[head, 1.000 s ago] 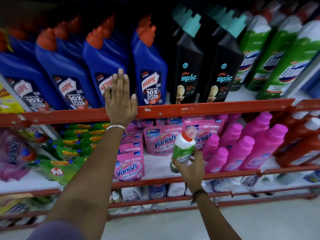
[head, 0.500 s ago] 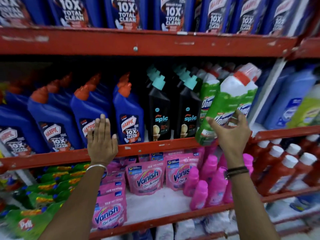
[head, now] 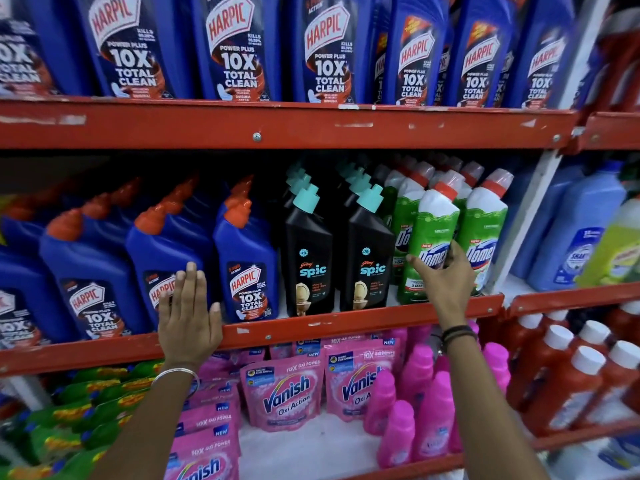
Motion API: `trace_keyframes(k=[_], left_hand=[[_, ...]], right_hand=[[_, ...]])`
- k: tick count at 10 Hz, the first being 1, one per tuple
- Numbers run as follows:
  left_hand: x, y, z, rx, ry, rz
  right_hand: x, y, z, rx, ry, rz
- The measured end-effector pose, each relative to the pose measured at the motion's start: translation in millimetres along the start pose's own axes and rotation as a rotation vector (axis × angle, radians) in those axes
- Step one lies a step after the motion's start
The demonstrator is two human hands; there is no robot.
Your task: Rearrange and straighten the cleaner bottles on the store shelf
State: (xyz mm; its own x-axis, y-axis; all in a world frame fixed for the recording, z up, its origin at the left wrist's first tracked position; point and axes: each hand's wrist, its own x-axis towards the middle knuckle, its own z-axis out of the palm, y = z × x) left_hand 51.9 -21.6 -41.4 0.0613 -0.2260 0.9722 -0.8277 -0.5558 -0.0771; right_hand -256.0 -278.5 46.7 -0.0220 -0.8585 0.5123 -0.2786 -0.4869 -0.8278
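A green Domex bottle (head: 433, 233) with a white neck and red cap stands at the front of the middle shelf, among other green Domex bottles (head: 485, 237). My right hand (head: 446, 278) is wrapped around its lower label. To its left stand two rows of black Spic bottles (head: 308, 258) with teal caps, then blue Harpic bottles (head: 247, 261) with orange caps. My left hand (head: 188, 317) lies flat, fingers together, against the red shelf rail (head: 329, 323) and the front of a blue Harpic bottle (head: 156, 258).
Tall blue Harpic bottles (head: 235, 50) fill the top shelf. Below are pink Vanish pouches (head: 284, 393), pink bottles (head: 433, 410), green Pril packs (head: 86, 410) and red bottles (head: 568, 386). Light blue bottles (head: 575, 237) stand right of the white upright (head: 530, 216).
My right hand has carried the green Domex bottle up from the lower shelf and set it among the other Domex bottles. The view has tilted upward. My left hand has stayed on the rail.
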Motion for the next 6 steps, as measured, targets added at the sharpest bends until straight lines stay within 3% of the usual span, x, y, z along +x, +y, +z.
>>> trace_keyframes(k=[3,5,6], left_hand=[[1.0,2.8,-2.0,0.009,-0.011,-0.007],[4.3,5.4,-17.6,0.008,-0.088,-0.003],[21.7,20.7,-30.6,-0.053,-0.020,0.021]], right_hand=[[-0.7,9.7,3.3,-0.197,-0.040,-0.107],[-29.1,-15.3,-3.8,-0.190,-0.023,-0.078],[-53.5,-43.9,-5.5,-0.088,0.075,-0.256]])
